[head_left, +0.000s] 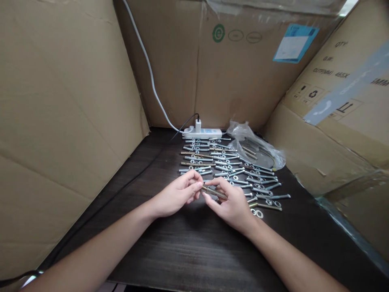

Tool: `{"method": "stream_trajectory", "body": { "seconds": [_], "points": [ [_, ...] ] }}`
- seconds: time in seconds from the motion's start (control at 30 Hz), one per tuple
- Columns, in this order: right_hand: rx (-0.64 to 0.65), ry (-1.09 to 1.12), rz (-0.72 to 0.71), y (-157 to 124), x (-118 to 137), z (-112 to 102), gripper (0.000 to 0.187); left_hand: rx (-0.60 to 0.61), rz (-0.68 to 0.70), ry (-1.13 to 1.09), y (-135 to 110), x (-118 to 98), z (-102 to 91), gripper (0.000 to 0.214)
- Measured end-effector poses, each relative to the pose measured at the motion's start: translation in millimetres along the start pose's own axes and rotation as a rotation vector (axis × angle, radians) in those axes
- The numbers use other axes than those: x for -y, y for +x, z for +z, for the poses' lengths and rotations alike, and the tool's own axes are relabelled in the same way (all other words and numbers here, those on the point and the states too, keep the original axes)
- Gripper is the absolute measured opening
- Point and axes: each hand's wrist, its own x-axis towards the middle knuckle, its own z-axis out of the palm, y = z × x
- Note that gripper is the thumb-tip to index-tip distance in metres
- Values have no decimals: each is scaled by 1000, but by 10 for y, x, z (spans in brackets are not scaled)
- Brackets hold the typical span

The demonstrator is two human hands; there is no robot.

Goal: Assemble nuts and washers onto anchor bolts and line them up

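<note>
Between my two hands is a brass-coloured expansion bolt (215, 192), held above the dark tabletop. My left hand (182, 190) pinches its left end between thumb and fingertips; that tip is hidden by the fingers. Around the thicker right part, the fingers and thumb of my right hand (232, 205) are closed. Just beyond both hands lie rows of silver bolts (199, 160) with washers and nuts among them. Near my right wrist are a loose washer (259, 214) and another brass-coloured bolt (269, 207).
A white power strip (209, 133) with a plugged-in adapter (198, 125) stands at the back. Its white cable runs up the cardboard wall (170, 61). A clear plastic bag (258, 144) holding some parts lies at the back right. A black cable (121, 188) crosses the left side.
</note>
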Motion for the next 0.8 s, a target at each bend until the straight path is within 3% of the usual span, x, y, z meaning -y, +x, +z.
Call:
{"method": "stream_trajectory", "body": {
  "seconds": [0.13,0.23,0.3,0.37,0.43,0.53,0.6,0.7,0.8],
  "points": [
    [-4,-7,18,7,17,-14,17,-7,82,73,-38,1,12,14],
    [5,17,34,11,24,-25,18,-41,138,222,-69,-22,10,31],
    [7,28,33,8,21,-26,17,-72,125,290,-66,-30,-2,32],
    [3,29,30,4,15,-22,17,-108,103,352,-44,-19,-21,18],
    [0,31,26,0,11,-18,16,-101,85,406,-16,10,-38,25],
    [2,40,23,-2,10,-14,16,-23,90,426,2,48,-46,39],
    [3,43,23,-1,10,-12,16,-2,105,434,-8,47,-41,35],
    [7,35,32,3,8,-10,16,-56,126,416,-33,13,-32,16],
    [13,34,47,9,3,-9,17,-128,130,375,-43,-19,-31,37]
  ]
}}
